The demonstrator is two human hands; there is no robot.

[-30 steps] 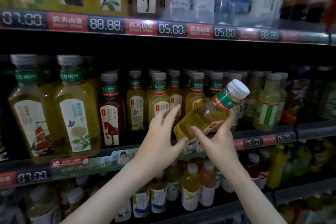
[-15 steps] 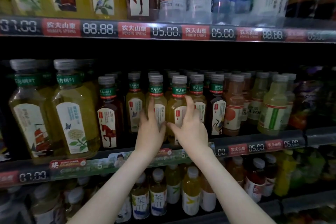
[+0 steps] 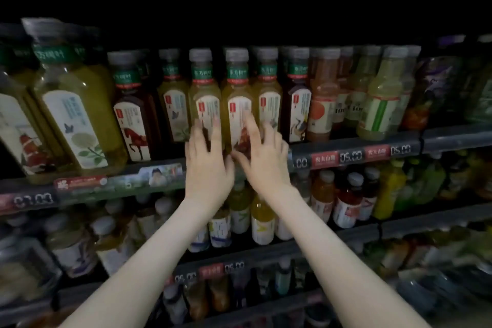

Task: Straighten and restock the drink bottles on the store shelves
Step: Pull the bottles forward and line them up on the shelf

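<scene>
A yellow tea bottle (image 3: 237,93) with a grey cap and white label stands upright in the front row of the middle shelf (image 3: 354,150). My right hand (image 3: 262,153) lies against its lower front with straight fingers on the label. My left hand (image 3: 206,158) has straight fingers on the lower part of the neighbouring yellow bottle (image 3: 204,93) to the left. Neither hand curls round a bottle. Similar bottles stand close on both sides.
Large yellow tea bottles (image 3: 77,117) fill the shelf's left end, a dark red bottle (image 3: 130,120) beside them. Orange and pale green bottles (image 3: 378,104) stand to the right. Price strips (image 3: 348,157) line the shelf edges. Lower shelves hold several small bottles (image 3: 262,218).
A second ago my right hand held the yellow bottle tilted in front of the shelf. It now stands upright in the row, with both hands flat against the bottle fronts. The view has dropped.
</scene>
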